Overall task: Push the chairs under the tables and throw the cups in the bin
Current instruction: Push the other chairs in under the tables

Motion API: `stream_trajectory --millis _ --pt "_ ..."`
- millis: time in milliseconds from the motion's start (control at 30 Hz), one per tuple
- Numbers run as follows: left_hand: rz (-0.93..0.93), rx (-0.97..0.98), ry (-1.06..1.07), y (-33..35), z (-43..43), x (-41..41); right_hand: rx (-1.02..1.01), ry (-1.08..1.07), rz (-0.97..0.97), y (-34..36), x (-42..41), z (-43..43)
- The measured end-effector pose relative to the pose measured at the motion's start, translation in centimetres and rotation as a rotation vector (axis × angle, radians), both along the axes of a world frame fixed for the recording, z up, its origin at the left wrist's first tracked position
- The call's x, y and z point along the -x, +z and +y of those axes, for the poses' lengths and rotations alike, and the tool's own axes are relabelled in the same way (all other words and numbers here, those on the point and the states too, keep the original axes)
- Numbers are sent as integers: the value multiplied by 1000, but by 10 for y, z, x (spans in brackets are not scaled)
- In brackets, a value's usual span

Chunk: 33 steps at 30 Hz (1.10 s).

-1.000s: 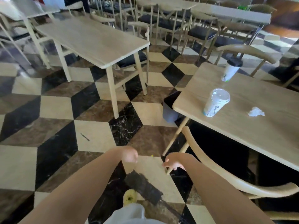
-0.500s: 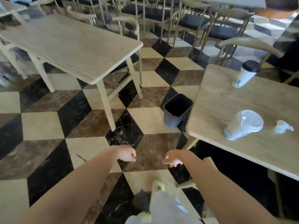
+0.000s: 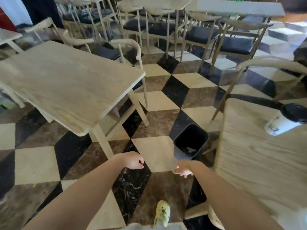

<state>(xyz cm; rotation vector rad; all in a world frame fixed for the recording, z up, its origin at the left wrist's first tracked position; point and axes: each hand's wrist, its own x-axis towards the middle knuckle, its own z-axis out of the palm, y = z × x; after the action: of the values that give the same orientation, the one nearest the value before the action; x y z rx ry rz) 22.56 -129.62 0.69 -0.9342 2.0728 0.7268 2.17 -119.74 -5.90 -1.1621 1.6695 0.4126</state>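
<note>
A black bin (image 3: 191, 141) stands on the floor beside the left end of the right-hand table (image 3: 252, 160). A white cup with a black lid (image 3: 285, 121) stands on that table at the right edge of the view. My left hand (image 3: 132, 161) is curled shut with nothing in it, low over the floor. My right hand (image 3: 182, 170) hangs just below the bin with its fingers curled and holds nothing. A wooden chair (image 3: 265, 68) stands at the far end of the right table. Part of a chair's backrest (image 3: 214, 218) shows at the bottom right.
A long wooden table (image 3: 66, 87) fills the left, with a chair (image 3: 131, 50) pushed in at its far end. More tables and chairs with dark cushions (image 3: 199, 35) crowd the back. My foot in a pale shoe (image 3: 162, 213) is on the chequered floor.
The view has moved forward and turned left. The bin is now closer, the clear-lidded cup and the crumpled tissue have left the view, and both hands stay empty.
</note>
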Motion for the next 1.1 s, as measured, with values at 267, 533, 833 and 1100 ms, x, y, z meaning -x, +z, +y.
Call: stream_trajectory --millis 267,533,833,1100 --pt "-20 -46 -105 -22 -101 73 0 -191 -53 6 69 -83" --pt "22 -22 -256 -43 -224 176 -56 -364 -56 -10 144 -176" --pt "13 -19 -448 -34 -390 281 8 -560 7 -3 236 -317" --pt "12 0 -569 -43 -474 366 -4 -660 -57 -4 299 -383"
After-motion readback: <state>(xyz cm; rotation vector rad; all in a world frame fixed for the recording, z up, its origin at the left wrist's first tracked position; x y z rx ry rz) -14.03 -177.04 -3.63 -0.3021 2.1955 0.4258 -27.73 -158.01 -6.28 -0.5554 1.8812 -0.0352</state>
